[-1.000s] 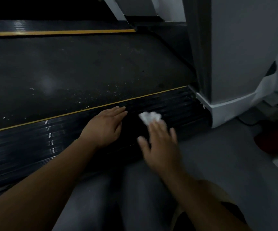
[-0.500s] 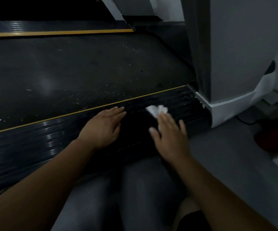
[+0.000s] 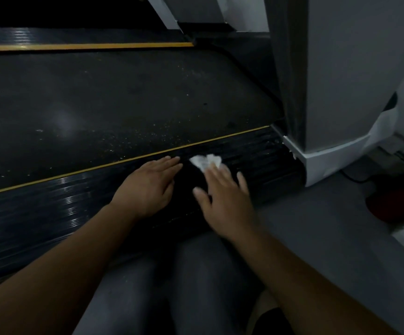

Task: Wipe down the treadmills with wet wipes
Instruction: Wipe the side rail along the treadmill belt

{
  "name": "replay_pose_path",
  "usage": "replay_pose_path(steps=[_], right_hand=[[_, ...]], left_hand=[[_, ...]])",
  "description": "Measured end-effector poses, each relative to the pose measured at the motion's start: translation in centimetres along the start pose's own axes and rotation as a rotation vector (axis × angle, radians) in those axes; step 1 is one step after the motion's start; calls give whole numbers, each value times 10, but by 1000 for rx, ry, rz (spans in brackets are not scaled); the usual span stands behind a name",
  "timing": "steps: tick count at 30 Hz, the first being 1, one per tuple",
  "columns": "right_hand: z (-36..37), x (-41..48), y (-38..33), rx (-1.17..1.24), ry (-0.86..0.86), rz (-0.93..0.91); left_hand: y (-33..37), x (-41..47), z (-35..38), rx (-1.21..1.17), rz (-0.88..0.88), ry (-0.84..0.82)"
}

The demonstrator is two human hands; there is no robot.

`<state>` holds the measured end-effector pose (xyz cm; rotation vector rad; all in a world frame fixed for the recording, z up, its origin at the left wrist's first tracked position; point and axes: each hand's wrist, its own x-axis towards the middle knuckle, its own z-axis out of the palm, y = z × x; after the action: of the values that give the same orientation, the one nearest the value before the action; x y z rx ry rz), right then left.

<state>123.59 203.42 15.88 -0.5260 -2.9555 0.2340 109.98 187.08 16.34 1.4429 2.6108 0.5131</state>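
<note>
Rightward my right hand (image 3: 227, 201) has open side rail (image 3: 256, 151) up to the upright's white base (image 3: 326, 158); leftward my left hand (image 3: 147, 187) lies in the way.

both hands lie on the ribbed black side rail (image 3: 51, 201) of the treadmill. the left hand (image 3: 147, 187) rests flat, fingers straight. just beside it, the right hand (image 3: 225, 199) presses a crumpled white wipe (image 3: 204, 161) onto the rail, near the grey upright (image 3: 341, 68).
</note>
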Motion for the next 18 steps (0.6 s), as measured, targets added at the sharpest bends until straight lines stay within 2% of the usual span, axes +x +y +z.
replay_pose_path(steps=[2,6,7,11,12,14,16,18], right_hand=[[-3,-9,9,-8,-31,-60],[-8,21,44,-49,14,187],[-4,23,33,-32,22,184],[4,-7,3,-1,-41,-57],[0,-7,15,-20,-29,-56],[-7,8,46,-36,19,86],[-9,22,46,-28,27,198],[-4,16,15,2,24,93]], left_hand=[[0,0,-1,-5,1,-4],[-3,0,3,9,7,-1],[-3,0,2,10,10,0],[-1,1,1,3,-7,-4],[0,0,0,4,-2,-4],[-1,0,2,10,5,-2],[-3,0,2,6,1,-3],[0,0,0,-6,-2,-6]])
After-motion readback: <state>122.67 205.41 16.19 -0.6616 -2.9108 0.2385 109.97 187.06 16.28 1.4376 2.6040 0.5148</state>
